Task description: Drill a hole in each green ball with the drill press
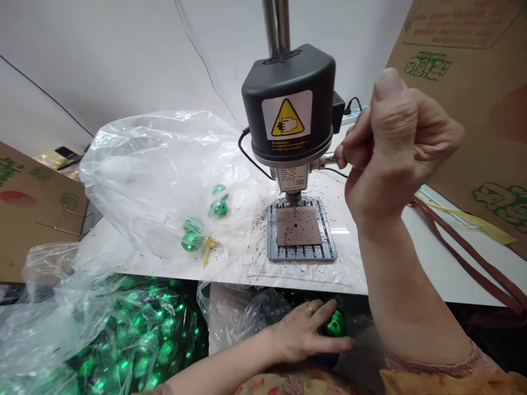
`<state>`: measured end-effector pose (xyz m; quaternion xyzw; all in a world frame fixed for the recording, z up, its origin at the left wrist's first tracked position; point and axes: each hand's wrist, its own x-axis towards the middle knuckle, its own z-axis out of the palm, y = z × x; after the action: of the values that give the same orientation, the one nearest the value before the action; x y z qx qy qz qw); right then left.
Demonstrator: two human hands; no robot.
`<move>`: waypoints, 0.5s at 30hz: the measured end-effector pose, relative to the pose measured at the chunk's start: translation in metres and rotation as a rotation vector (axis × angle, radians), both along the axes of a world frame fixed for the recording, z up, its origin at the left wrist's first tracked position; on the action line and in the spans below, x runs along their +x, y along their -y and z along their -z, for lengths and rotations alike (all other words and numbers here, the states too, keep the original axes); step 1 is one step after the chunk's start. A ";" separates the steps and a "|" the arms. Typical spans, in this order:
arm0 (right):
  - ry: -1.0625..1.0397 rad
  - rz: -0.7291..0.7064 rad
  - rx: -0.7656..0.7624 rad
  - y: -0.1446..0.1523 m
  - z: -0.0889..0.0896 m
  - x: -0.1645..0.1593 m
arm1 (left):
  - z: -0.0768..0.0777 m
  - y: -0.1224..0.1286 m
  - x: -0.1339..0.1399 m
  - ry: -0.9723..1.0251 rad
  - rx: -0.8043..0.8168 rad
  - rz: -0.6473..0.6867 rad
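Observation:
A small bench drill press (289,104) with a black motor housing and a yellow warning label stands on the table. My right hand (389,137) is closed in a fist around the end of its feed lever (327,159), right of the housing. Below the chuck (293,196), a brown square plate (298,236) with a small dark hole lies on the slotted grey base (302,253). Below the table's front edge, my left hand (302,332) has a shiny green faceted ball (336,323) between its thumb and fingers; the grip is partly hidden.
Several green balls (192,241) with a yellow tie lie at a clear plastic bag (164,159) on the table (164,265). More green balls (140,334) fill a bag at lower left. Cardboard boxes (473,82) flank the table. A brown strap (465,252) lies at right; dark shavings surround the base.

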<state>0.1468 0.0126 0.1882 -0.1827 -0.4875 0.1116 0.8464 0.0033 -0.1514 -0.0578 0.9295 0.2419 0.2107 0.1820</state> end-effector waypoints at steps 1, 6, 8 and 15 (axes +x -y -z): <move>-0.003 -0.001 -0.010 0.001 0.000 0.000 | 0.007 0.000 0.002 -0.077 0.010 -0.007; -0.008 0.000 -0.051 0.005 0.002 0.000 | 0.009 -0.011 -0.002 0.078 0.142 0.001; -0.013 0.004 -0.057 0.007 0.002 0.000 | -0.009 -0.027 -0.013 0.241 0.261 0.003; -0.009 0.003 -0.023 0.005 0.004 0.000 | -0.112 -0.172 -0.096 -0.191 0.033 -1.032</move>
<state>0.1465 0.0076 0.1839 -0.1927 -0.4820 0.1166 0.8467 -0.0929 0.0210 0.0544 0.7074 0.6803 0.1912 0.0169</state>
